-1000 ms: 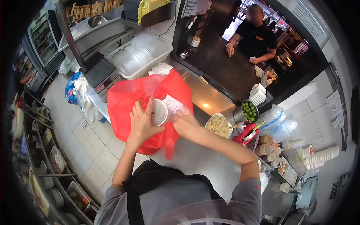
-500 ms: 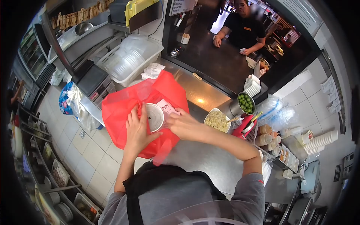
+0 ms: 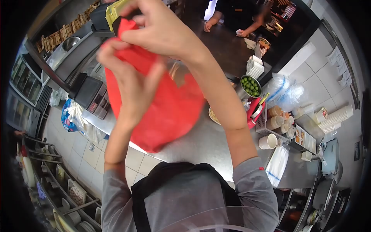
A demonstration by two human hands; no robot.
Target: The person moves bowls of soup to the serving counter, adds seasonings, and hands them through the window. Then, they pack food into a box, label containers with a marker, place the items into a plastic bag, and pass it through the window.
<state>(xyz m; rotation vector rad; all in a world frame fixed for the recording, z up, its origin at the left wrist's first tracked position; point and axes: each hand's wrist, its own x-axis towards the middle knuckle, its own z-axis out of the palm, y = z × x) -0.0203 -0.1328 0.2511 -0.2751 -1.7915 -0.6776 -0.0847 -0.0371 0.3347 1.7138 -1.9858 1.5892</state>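
A red fabric-like bag point(image 3: 174, 112) is raised over the steel counter, its upper end pulled into a narrow bunch. My right hand point(image 3: 158, 34) pinches the top of that bunch between thumb and bent fingers. Lower down, my left hand point(image 3: 129, 85) is around the gathered neck, fingers curled at its far side and thumb on the near side; motion blurs it. The lidded tub seen earlier inside the bag is hidden now. Partly behind my right forearm is a bowl of pale chopped food point(image 3: 214, 116).
Green limes fill a metal pot point(image 3: 241, 92) on the right, near stacked white containers point(image 3: 255, 67) and sauce bottles point(image 3: 275, 122). A paper cup point(image 3: 268, 142) stands on the steel counter point(image 3: 193, 147). Across the pass-through, a person's forearms point(image 3: 251, 29) rest on the dark counter.
Both hands have moved from the tub inside the open bag up to its top. The bag's opening is now gathered and lifted, covering the tub. The head view has shifted slightly.
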